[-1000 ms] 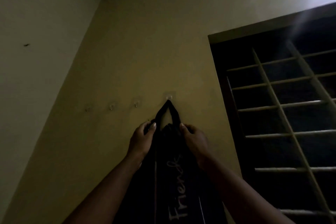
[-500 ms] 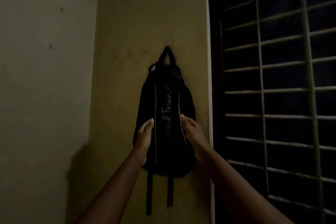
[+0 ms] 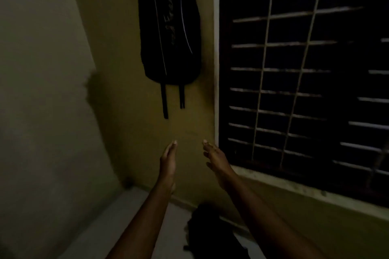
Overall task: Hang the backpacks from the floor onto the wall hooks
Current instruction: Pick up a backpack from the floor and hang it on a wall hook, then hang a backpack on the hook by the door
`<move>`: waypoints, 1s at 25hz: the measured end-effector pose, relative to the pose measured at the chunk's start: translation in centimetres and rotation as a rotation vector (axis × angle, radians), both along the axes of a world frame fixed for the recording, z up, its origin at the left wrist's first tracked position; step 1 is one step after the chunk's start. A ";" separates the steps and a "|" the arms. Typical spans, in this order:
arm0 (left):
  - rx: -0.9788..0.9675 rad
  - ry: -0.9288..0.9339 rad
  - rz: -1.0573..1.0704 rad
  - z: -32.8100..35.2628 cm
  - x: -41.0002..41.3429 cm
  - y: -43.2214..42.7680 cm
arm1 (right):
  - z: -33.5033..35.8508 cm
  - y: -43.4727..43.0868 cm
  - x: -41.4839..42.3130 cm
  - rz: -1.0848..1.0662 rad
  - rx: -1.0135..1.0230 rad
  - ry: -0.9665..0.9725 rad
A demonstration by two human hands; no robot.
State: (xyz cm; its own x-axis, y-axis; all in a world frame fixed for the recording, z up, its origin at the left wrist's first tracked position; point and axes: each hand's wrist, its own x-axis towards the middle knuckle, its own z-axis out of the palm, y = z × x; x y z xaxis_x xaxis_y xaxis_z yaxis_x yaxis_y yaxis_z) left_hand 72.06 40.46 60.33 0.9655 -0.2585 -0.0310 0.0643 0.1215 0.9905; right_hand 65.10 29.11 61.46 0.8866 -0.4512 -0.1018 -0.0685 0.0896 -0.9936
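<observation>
Big yellow wall (image 3: 130, 124), dim and bare. Beside it, a dark window (image 3: 305, 69) with pale bars.

On the wall, one black backpack (image 3: 170, 33), hung up high, hook out of view past the top edge. Two thin straps (image 3: 165, 103) dangling loose under it. Touching the wall, well above both hands.

Down low on the floor (image 3: 130, 223), another dark bag (image 3: 212, 231), slumped in a heap near the wall. Too dark to tell its zips or pockets. Open or shut, full or empty: cannot tell for either bag.

Left hand (image 3: 168, 160) and right hand (image 3: 216, 160) stretched out side by side, between the hung bag and the floor bag. Each grip spread wide, fingers straight, holding nothing.

Probably soft and floppy, that floor bag, made of cloth that sags. Maybe light, going by how flat it lies, but only a guess. Best spot to take hold: likely the small loop at the top, so it can slip over a hook. Grabbing the middle would likely make it fold and droop.
</observation>
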 end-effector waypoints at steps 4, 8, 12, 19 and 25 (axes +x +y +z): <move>0.071 0.181 -0.046 -5.8 -7.8 1.7 | -6.9 1.4 -7.1 -0.022 0.071 0.143; 0.163 0.280 -0.090 -10.1 -12.3 0.8 | -13.9 -0.5 -10.0 -0.058 0.169 0.236; 0.296 0.361 -0.083 -16.2 -11.9 -2.7 | -19.8 -4.7 -10.4 -0.097 0.228 0.345; 0.395 0.557 -0.073 -31.1 -4.3 -10.8 | -35.0 -12.5 -3.5 0.038 0.095 0.631; 0.297 0.620 -0.023 -55.2 5.5 -15.3 | -57.4 -17.5 8.6 0.188 -0.192 0.596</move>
